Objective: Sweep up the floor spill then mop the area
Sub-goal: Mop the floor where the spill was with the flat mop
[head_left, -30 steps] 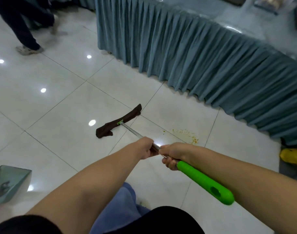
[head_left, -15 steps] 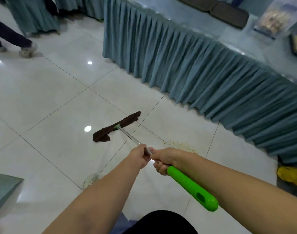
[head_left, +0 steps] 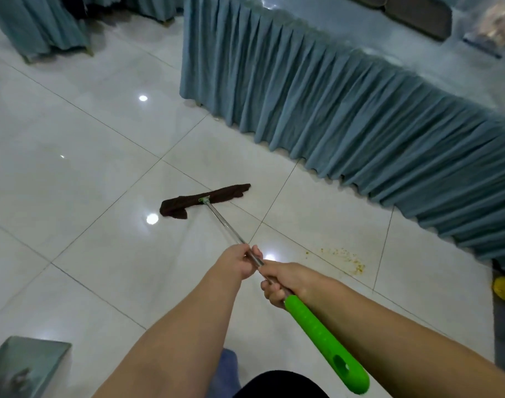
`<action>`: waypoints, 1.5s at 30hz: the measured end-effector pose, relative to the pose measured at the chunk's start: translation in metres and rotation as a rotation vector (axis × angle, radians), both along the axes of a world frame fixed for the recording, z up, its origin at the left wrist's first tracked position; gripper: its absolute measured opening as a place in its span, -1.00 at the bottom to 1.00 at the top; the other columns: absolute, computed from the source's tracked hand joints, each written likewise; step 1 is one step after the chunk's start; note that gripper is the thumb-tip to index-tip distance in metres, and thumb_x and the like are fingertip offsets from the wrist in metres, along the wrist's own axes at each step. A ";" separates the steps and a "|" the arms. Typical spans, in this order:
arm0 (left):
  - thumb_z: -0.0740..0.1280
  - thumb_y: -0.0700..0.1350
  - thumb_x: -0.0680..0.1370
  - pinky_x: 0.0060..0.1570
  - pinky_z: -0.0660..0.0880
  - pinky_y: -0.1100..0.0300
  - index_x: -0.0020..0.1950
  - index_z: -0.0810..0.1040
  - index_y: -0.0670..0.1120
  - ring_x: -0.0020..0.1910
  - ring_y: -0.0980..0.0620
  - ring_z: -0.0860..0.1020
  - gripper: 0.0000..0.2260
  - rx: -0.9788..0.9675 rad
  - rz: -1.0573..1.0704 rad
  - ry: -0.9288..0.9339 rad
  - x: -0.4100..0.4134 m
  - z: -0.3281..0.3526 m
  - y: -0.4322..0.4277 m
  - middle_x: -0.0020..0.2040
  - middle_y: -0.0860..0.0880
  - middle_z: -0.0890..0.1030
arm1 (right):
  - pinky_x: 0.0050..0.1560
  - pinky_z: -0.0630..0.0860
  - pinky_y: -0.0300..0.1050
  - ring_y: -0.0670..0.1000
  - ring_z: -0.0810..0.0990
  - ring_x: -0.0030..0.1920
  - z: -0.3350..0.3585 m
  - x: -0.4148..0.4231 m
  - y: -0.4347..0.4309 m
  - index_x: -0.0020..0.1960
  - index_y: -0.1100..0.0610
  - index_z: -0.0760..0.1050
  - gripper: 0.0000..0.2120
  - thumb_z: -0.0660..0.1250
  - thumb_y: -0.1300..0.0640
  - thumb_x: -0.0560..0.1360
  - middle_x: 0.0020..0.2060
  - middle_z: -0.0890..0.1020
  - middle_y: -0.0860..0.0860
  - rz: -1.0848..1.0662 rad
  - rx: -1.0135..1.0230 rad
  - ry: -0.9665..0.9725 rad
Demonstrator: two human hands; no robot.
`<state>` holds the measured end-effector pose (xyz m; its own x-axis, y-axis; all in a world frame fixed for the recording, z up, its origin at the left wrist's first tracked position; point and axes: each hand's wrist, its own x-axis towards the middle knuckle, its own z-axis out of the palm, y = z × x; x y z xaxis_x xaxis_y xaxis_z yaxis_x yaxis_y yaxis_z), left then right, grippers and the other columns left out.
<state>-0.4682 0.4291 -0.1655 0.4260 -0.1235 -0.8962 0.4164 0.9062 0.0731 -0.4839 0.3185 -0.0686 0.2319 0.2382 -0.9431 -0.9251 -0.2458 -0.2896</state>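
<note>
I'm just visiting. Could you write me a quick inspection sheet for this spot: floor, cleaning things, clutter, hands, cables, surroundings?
Surface: glossy pale tiled floor, with lights reflected in it.
Job's things: mop, its dark cloth head flat on the tiles; orange-yellow crumb spill right of the pole, apart from the head.
Clutter: blurred grey-green container at lower left; yellow object at the right edge.
Hands: left hand grips the metal pole; right hand grips just above the green handle.
Cables: nothing seen.
Surroundings: pleated blue-grey table skirt along the far side.
</note>
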 end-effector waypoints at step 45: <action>-0.02 -0.14 0.69 -0.51 0.44 0.30 -0.13 0.27 -0.24 -0.40 0.03 0.31 -0.74 0.092 -0.681 0.298 0.287 -0.053 0.172 -0.26 -0.14 0.35 | -0.71 0.21 -0.37 -0.15 0.26 -0.67 -0.076 0.244 0.157 -0.18 0.18 0.49 -0.71 0.14 0.06 0.61 -0.52 0.39 -0.02 -0.315 0.047 0.325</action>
<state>-0.1809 0.6014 -0.2184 0.0194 -0.1924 -0.9811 0.8971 0.4365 -0.0678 -0.2394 0.4754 -0.1442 -0.0060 0.2476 -0.9689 -0.9973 0.0688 0.0238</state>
